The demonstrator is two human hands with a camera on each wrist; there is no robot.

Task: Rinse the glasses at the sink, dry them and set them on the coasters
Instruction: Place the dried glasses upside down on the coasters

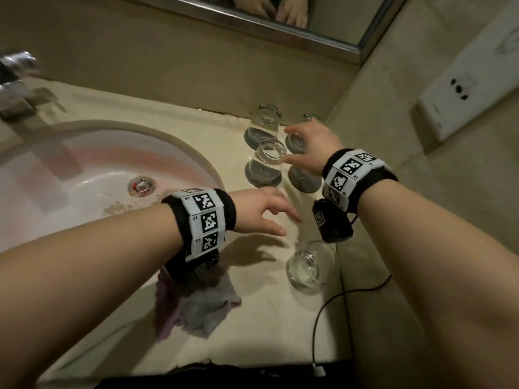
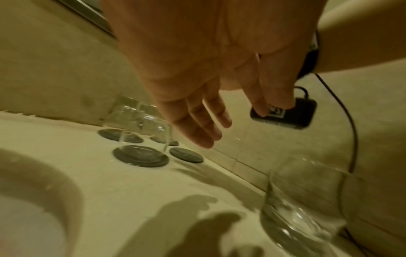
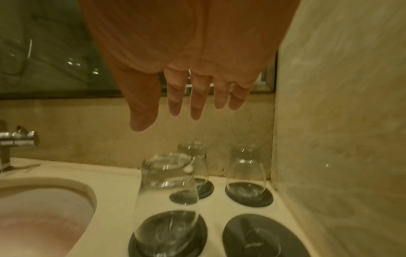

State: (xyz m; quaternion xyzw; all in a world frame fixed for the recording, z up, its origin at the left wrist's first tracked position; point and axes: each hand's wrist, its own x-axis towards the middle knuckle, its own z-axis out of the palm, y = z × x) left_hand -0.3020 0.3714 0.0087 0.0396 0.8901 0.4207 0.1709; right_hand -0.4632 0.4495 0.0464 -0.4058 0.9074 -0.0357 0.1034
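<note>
Both hands (image 1: 262,211) (image 1: 311,143) spread (empty) above three upturned glasses (image 1: 266,155) on coasters (image 1: 304,179)

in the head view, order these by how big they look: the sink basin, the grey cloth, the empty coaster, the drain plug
Largest to smallest as they look in the head view:
1. sink basin
2. grey cloth
3. empty coaster, partly hidden by the right hand
4. drain plug

The cloth lies nearer the camera, which makes it look larger.

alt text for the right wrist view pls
Open right hand hovers above four dark coasters: three hold inverted glasses, the near-right one is bare. Sink at left.
</note>
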